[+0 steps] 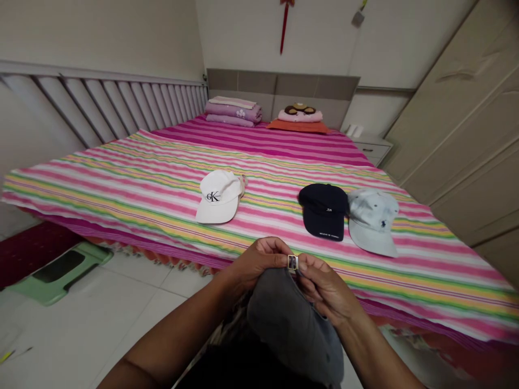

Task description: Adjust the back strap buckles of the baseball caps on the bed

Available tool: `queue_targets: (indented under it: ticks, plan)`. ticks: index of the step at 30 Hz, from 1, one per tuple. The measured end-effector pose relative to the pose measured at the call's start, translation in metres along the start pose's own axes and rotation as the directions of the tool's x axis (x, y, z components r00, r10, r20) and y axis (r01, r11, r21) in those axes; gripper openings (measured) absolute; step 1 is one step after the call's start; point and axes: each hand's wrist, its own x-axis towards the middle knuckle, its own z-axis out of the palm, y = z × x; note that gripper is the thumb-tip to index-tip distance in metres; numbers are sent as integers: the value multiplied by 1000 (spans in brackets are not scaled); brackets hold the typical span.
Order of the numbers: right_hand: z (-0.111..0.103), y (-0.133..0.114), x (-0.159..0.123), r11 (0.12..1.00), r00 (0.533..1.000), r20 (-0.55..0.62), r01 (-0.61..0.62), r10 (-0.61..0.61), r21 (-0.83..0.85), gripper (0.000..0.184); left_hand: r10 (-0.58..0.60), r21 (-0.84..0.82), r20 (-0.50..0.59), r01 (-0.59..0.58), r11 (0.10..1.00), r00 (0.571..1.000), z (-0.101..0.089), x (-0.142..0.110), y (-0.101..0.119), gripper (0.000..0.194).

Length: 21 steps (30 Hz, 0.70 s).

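A grey baseball cap hangs from my two hands in front of my body, its strap end uppermost. My left hand pinches the strap just left of a small metal buckle. On the buckle's right side, the fingers of my right hand are closed on the strap and the cap's edge. Beyond my hands, on the bed, lie a white cap with black letters, a dark navy cap and a pale blue cap. The navy and pale blue caps touch each other.
A striped sheet covers the bed. Folded purple bedding and an orange pillow lie by the headboard. A green stool stands on the tiled floor at left. A white nightstand and wardrobe are at right.
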Motion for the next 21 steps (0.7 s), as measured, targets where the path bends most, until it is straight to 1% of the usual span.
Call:
queue_targets:
  ticks: [3,8,11,14,18,21]
  plan:
    - [1,-1,0,999,1000,-26,14,-15,-49,29,0,3,-24,0,1000,1000,0,-1,0,26]
    - [0,-3,1,982,994,-61,82,-94,-168,27,-22,12,-37,23,1000,999,0,-2,0,25]
    - [0,-3,1,975,990,-77,101,-118,-200,26,-16,29,-44,18,999,999,-2,-2,-1,25]
    - [2,-2,2,982,991,-72,99,-112,-160,26,-1,64,-46,4,998,999,-3,-2,-3,25]
    - [6,-2,1,994,995,-26,91,-93,-64,21,47,109,-44,-42,993,998,-5,-2,-4,26]
    - [8,-4,-1,992,993,-15,118,-119,-32,18,63,125,-12,-61,990,998,-6,-1,-3,28]
